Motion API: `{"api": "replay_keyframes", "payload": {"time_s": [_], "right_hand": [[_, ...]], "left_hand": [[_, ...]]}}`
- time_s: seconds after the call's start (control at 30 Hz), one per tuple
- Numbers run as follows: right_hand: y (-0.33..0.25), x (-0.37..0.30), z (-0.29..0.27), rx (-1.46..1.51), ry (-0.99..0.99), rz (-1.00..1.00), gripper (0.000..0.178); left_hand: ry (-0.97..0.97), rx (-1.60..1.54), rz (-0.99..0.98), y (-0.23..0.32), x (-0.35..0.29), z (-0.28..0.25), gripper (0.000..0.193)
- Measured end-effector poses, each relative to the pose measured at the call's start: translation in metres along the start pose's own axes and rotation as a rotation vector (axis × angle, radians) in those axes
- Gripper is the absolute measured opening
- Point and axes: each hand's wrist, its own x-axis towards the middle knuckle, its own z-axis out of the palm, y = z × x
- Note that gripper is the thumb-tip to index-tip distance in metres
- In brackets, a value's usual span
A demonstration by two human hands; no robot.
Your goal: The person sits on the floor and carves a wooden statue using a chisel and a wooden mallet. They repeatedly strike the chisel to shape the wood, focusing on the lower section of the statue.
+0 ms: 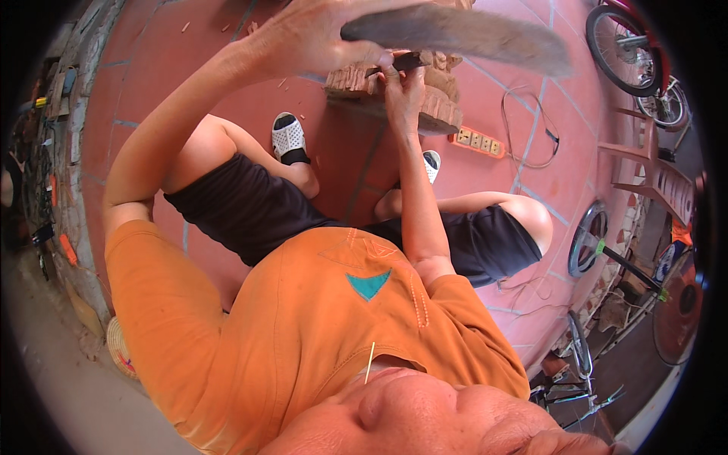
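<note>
My left hand [299,42] is closed at the top of the view, beside a long brownish-grey wooden club [462,34]. The club is smeared by motion and reaches off to the right; its dark end lies against my palm. Below it, my right hand [404,91] pinches a short dark tool [408,61], perhaps a chisel, whose tip I cannot make out. Close around that hand stands a carved wooden block [440,114] with a rough, ridged surface. The club hides part of the block's upper side.
An orange power strip [476,142] lies right of the block, near a looped cable [540,155]. Wood chips [186,27] dot the red tiled floor. Farther right are a wheel [618,49], a pinkish plastic chair [652,167] and a round fan [679,303]. A ledge with tools [68,250] runs along the left.
</note>
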Motion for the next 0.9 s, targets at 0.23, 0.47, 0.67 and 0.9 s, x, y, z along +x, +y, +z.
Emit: {"api": "replay_keyframes", "payload": {"time_s": [0.23, 0.47, 0.67, 0.9], "right_hand": [[0.007, 0.004, -0.004, 0.05, -0.052, 0.032, 0.02], [0.006, 0.005, -0.007, 0.074, -0.061, 0.035, 0.024], [0.0, 0.004, -0.005, 0.158, -0.065, 0.143, 0.022], [0.006, 0.006, -0.005, -0.062, -0.077, 0.051, 0.023]], "left_hand": [[-0.136, 0.176, -0.101, -0.007, 0.004, 0.0, 0.079], [-0.012, -0.056, -0.01, 0.013, 0.007, -0.004, 0.08], [-0.143, 0.264, -0.083, -0.028, -0.004, 0.011, 0.079], [-0.02, -0.019, -0.047, 0.006, 0.009, -0.01, 0.079]]}}
